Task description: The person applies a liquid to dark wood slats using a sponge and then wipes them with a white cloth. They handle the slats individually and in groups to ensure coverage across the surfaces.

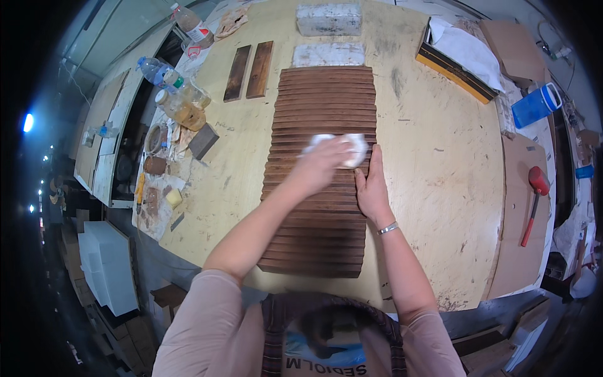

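Note:
A long row of dark brown wooden strips (320,201) lies side by side on the pale table, their ends slightly uneven. My left hand (319,166), blurred by motion, presses a white cloth wad (358,152) onto the strips right of their middle. Along the right-hand ends of the strips rests my right hand (373,191), with fingers stretched forward and thumb spread over the wood. It holds nothing. The left fingers are wrapped over the cloth and partly smeared.
Beyond the strips sit two whitish blocks (329,20). Two loose brown boards (259,70) lie at the far left, near several bottles (181,110) and a grey block (203,141). Rightward are a black-and-orange box (455,69), a blue jug (531,112) and a red mallet (537,182).

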`<control>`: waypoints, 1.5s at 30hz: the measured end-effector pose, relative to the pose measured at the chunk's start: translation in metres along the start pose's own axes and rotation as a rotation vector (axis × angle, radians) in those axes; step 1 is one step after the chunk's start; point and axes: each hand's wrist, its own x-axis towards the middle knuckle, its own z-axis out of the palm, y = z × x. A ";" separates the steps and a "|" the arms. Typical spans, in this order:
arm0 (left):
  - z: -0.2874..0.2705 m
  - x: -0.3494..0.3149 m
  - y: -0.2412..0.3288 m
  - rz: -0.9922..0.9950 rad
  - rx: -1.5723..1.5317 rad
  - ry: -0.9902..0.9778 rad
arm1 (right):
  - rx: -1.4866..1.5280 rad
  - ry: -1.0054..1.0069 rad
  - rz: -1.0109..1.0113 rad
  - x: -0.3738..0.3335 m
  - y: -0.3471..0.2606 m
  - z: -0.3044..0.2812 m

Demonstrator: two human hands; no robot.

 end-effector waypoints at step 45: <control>-0.032 0.061 -0.192 -0.574 -0.358 0.384 | 0.129 0.116 0.066 0.209 0.037 -0.004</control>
